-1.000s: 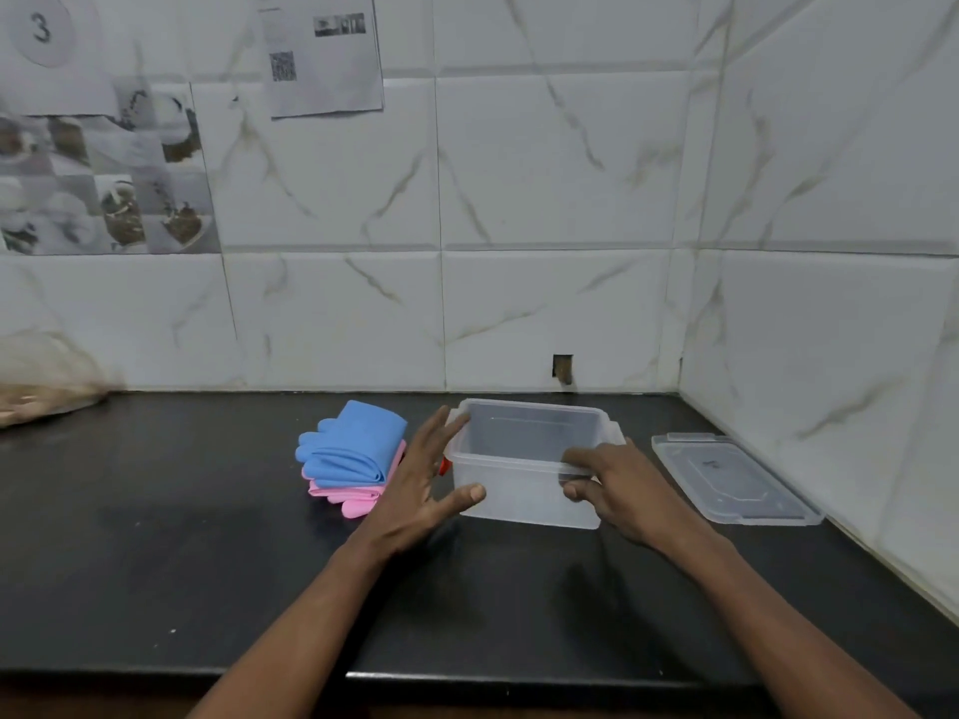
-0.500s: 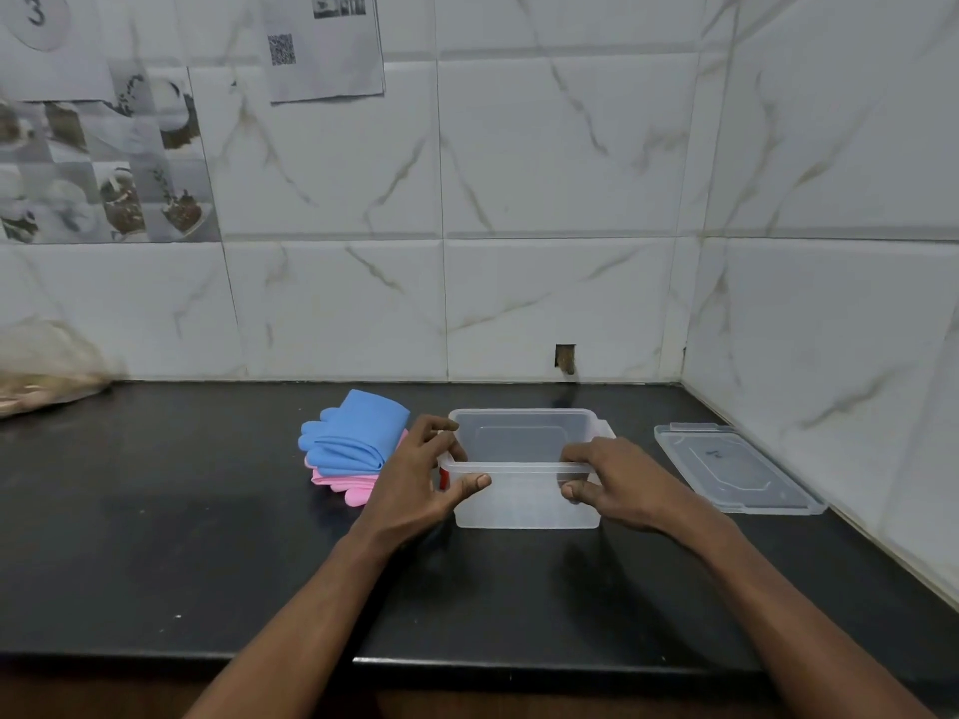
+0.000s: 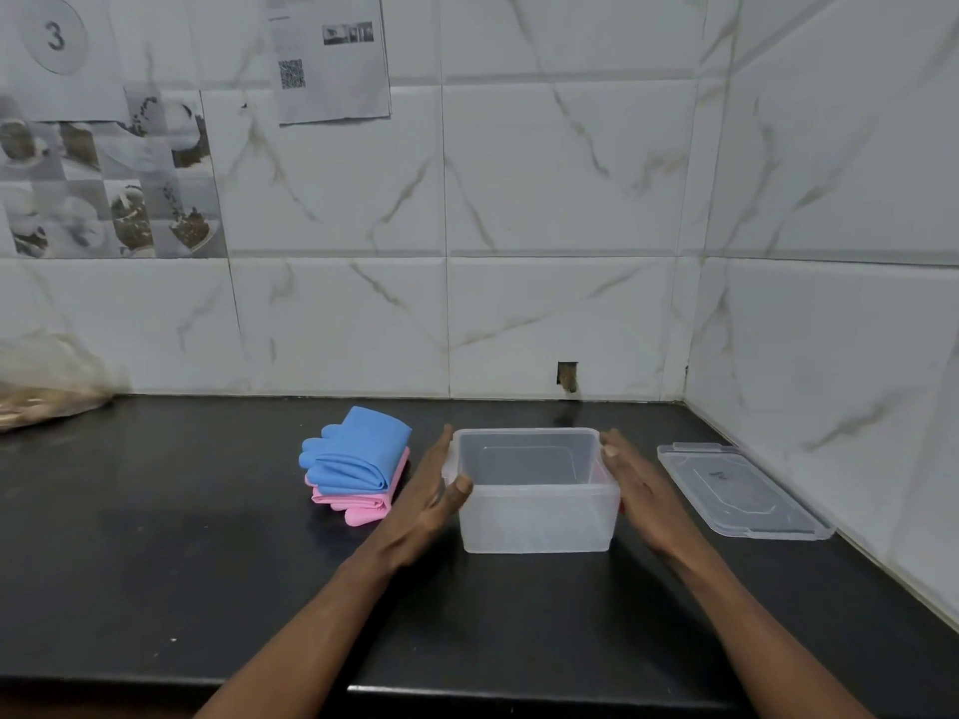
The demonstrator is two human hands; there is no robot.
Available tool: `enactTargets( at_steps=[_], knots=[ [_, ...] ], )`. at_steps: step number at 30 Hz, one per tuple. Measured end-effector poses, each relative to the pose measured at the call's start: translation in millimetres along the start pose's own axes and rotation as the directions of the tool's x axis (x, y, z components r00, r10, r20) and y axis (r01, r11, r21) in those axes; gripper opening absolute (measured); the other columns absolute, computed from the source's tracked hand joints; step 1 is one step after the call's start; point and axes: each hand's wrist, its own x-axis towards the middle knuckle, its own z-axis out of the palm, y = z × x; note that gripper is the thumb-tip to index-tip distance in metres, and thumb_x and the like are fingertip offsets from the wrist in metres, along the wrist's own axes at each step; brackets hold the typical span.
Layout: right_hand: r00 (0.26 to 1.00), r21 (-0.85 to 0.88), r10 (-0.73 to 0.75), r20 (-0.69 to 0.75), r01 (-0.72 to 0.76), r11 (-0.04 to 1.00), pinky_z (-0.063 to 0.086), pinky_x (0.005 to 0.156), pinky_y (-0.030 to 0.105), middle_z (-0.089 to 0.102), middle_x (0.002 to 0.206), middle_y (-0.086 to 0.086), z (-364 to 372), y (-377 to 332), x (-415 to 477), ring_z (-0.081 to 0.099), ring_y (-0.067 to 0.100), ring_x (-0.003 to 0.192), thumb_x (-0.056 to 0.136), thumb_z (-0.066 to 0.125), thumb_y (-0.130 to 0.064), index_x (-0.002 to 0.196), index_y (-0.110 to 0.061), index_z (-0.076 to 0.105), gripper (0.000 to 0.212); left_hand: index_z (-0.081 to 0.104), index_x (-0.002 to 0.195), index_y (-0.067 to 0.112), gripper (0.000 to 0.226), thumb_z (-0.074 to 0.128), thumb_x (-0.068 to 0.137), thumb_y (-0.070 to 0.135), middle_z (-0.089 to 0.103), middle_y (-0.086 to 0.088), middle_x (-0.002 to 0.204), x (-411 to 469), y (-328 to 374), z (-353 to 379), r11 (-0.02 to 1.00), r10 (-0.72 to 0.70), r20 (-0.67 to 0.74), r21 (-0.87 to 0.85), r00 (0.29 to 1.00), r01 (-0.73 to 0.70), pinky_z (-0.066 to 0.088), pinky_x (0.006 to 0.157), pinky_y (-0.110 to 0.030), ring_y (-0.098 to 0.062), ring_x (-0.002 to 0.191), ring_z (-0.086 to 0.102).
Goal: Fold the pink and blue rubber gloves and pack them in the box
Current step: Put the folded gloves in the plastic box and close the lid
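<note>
A clear plastic box (image 3: 534, 521) stands open and empty on the black counter, squared to me. My left hand (image 3: 430, 500) lies flat against its left wall, thumb on the front left corner. My right hand (image 3: 643, 490) presses flat along its right wall, so the box sits between both palms. Left of the box, apart from my left hand, lies a folded blue rubber glove (image 3: 358, 454) stacked on a folded pink rubber glove (image 3: 363, 503).
The box's clear lid (image 3: 737, 490) lies flat to the right, near the side wall. A plastic bag (image 3: 41, 386) sits at the far left against the tiled back wall. The counter's front edge (image 3: 467, 690) runs below my forearms.
My hands left the box's near rim and moved to its left and right walls. The box now sits straighter and slightly nearer to me.
</note>
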Motion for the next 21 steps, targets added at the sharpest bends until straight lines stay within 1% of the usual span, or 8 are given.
enactTargets(
  at_steps=[4,7,10,12,13,16,18,21],
  knots=[
    [0.998,-0.023,-0.029,-0.049,0.027,0.999,0.017,0.114,0.029,0.028,0.157,-0.009,-1.8,9.1,1.3,0.025,-0.002,0.135,0.102,0.035,-0.042,0.146,-0.031,0.038,0.045,0.008,0.15,0.049,0.076,0.043,0.087,0.072,0.012,0.044,0.148,-5.8,3.9,0.6,0.999,0.026,0.048,0.036,0.998,-0.028,0.016,0.117,-0.029,0.022,0.137,0.011],
    [0.999,-0.018,-0.019,-0.048,0.018,1.0,0.018,0.118,0.036,0.029,0.157,-0.01,-1.8,11.5,0.0,0.027,0.006,0.141,0.098,0.033,-0.053,0.147,-0.034,0.035,0.052,0.007,0.154,0.039,0.082,0.034,0.086,0.077,0.009,0.033,0.155,-7.3,9.5,-1.2,0.995,0.048,0.026,0.091,0.999,-0.05,0.01,0.117,-0.023,0.023,0.137,0.006],
    [0.996,-0.034,-0.033,-0.079,0.03,0.999,0.017,0.117,0.04,0.024,0.158,-0.011,-1.4,12.5,-0.9,0.024,0.012,0.144,0.093,0.026,-0.064,0.149,-0.04,0.028,0.062,0.021,0.152,0.036,0.072,0.032,0.089,0.071,0.016,0.027,0.156,0.3,12.2,-8.3,0.975,0.118,-0.246,0.21,0.962,-0.066,0.012,0.113,-0.017,0.01,0.143,0.012],
    [0.987,-0.08,-0.089,-0.132,0.079,0.994,0.015,0.117,0.043,0.02,0.159,-0.01,-1.9,15.7,0.0,0.021,0.016,0.146,0.095,0.021,-0.061,0.15,-0.042,0.022,0.058,0.043,0.143,0.028,0.061,0.045,0.09,0.059,0.031,0.011,0.153,9.8,8.8,-26.9,0.92,0.104,-0.509,0.376,0.854,0.112,0.023,0.111,-0.024,-0.009,0.143,0.025],
    [0.979,-0.088,-0.116,-0.166,0.102,0.991,0.016,0.117,0.045,0.019,0.16,-0.008,-2.5,17.1,0.5,0.021,0.018,0.146,0.096,0.021,-0.058,0.15,-0.041,0.022,0.056,0.05,0.138,0.024,0.061,0.049,0.088,0.06,0.036,0.003,0.151,13.8,4.8,-39.1,0.817,0.105,-0.536,0.527,0.838,0.234,0.026,0.112,-0.031,-0.019,0.143,0.028],
    [0.963,-0.088,-0.138,-0.233,0.12,0.989,0.018,0.118,0.047,0.019,0.161,-0.005,-4.1,19.0,0.9,0.022,0.02,0.146,0.096,0.02,-0.058,0.15,-0.037,0.023,0.058,0.049,0.136,0.024,0.087,0.045,0.072,0.082,0.043,-0.004,0.143,17.9,-14.6,-66.5,0.444,-0.104,-0.364,0.816,0.926,0.37,0.029,0.109,-0.043,-0.029,0.133,0.037],
    [0.958,-0.098,-0.142,-0.25,0.121,0.988,0.016,0.118,0.042,0.017,0.161,-0.006,-4.4,19.1,-0.1,0.02,0.018,0.147,0.09,0.016,-0.069,0.15,-0.035,0.025,0.07,0.037,0.144,0.022,0.102,0.049,0.064,0.085,0.044,-0.005,0.141,17.7,-25.4,-76.5,0.432,-0.204,-0.318,0.819,0.926,0.377,0.039,0.1,-0.042,-0.028,0.125,0.044],
    [0.953,-0.099,-0.161,-0.256,0.14,0.985,0.014,0.111,0.029,0.016,0.161,-0.01,-2.1,17.8,-3.0,0.018,0.008,0.145,0.085,0.018,-0.073,0.148,-0.035,0.03,0.075,0.037,0.144,0.019,0.102,0.054,0.064,0.082,0.054,-0.005,0.134,19.2,-37.0,-85.4,0.497,-0.177,-0.356,0.772,0.918,0.395,0.046,0.088,-0.037,-0.025,0.119,0.053]
  ],
)
